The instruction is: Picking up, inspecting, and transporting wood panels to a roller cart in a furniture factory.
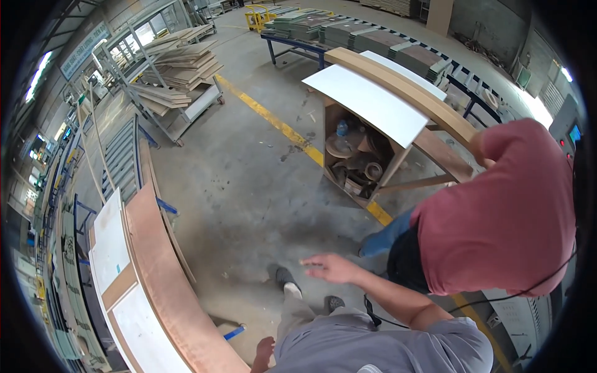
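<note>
My right hand (333, 268) is stretched out over the floor in front of me, its fingers apart and nothing in them. Low in the picture hangs my left hand (265, 349), close to my trouser leg; its fingers are too small and partly hidden to read. The thing nearest it is a long brown wooden panel (163, 255) on the left. White boards (146, 329) lie along that panel's outer side.
A person in a red shirt (497, 205) stands close on my right, by a wooden cabinet (401, 155) with a white top (367, 102) and cluttered shelves. A rack of boards (177, 68) stands far left. Stacked panels (373, 40) sit on a roller conveyor behind. A yellow line (267, 118) crosses the floor.
</note>
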`<state>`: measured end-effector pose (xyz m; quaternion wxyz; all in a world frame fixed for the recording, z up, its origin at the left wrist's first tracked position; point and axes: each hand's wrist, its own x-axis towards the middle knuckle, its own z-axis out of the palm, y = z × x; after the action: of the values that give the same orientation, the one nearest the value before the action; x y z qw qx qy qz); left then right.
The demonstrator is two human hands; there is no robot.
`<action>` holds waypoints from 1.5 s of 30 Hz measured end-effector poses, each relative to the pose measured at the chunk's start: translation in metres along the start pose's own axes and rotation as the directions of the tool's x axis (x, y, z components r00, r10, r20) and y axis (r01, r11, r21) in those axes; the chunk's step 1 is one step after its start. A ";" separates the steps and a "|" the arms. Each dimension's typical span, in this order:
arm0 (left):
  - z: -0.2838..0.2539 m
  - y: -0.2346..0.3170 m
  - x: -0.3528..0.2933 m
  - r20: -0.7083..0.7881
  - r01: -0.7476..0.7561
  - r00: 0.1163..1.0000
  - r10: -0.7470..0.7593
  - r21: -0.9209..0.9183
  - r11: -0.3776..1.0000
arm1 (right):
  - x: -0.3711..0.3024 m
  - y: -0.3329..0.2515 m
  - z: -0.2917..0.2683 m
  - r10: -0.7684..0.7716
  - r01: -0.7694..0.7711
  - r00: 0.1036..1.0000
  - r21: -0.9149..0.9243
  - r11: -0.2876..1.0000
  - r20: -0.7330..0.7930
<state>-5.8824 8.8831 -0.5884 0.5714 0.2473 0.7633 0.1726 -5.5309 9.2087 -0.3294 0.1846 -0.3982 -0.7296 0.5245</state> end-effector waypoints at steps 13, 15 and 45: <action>-0.184 0.267 0.242 0.111 0.082 0.991 -0.077 -0.047 0.995 | 0.202 0.000 -0.041 0.274 -0.269 0.937 0.055 0.962 -0.218; -0.199 0.337 0.281 0.028 -0.020 0.999 0.021 -0.012 1.000 | 0.221 0.006 -0.052 0.299 -0.288 0.921 0.082 0.954 -0.252; 0.008 0.925 0.614 0.469 -0.332 0.877 0.109 0.427 0.841 | 0.374 0.213 -0.592 -0.037 -0.867 -0.111 0.079 0.492 -0.993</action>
<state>-5.8465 9.9927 -0.5689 0.6169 0.5050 0.6033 -0.0207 -5.2716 9.8923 -0.3533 0.2496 -0.8977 -0.3321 -0.1469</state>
